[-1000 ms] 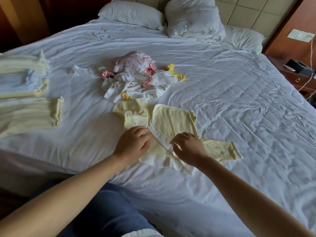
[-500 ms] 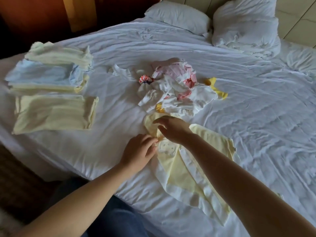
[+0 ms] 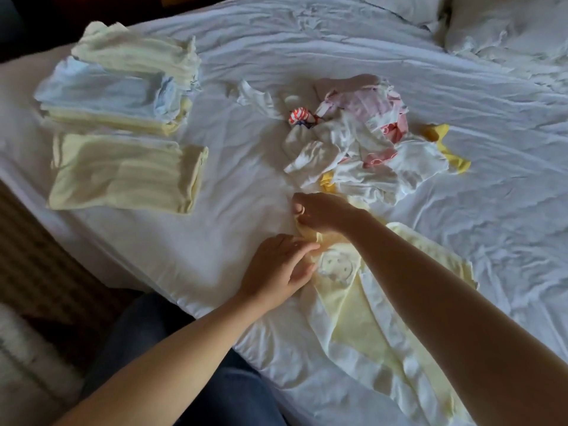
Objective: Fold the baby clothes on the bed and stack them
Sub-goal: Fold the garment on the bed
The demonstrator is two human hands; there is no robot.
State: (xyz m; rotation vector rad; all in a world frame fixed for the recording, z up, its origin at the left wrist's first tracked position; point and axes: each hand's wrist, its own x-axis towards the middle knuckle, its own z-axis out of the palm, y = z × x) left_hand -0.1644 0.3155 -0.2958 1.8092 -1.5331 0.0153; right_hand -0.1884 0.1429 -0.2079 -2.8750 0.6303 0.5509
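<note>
A leg in blue jeans [image 3: 184,379] is showing beside the crinkly white bed sheet [image 3: 507,210]. A pale yellow baby suit [image 3: 368,327] with white edges is lying flat on the sheet's near side. The left hand [image 3: 276,265] is pressing on the suit's top edge with fingers together. The right hand [image 3: 319,212] is pinching yellow cloth just above. Farther back, a messy pile of white and pink baby clothes [image 3: 362,149] is waiting. To the left, a folded yellow piece [image 3: 123,172] and a stack of folded yellow and blue clothes [image 3: 116,87] are sitting.
</note>
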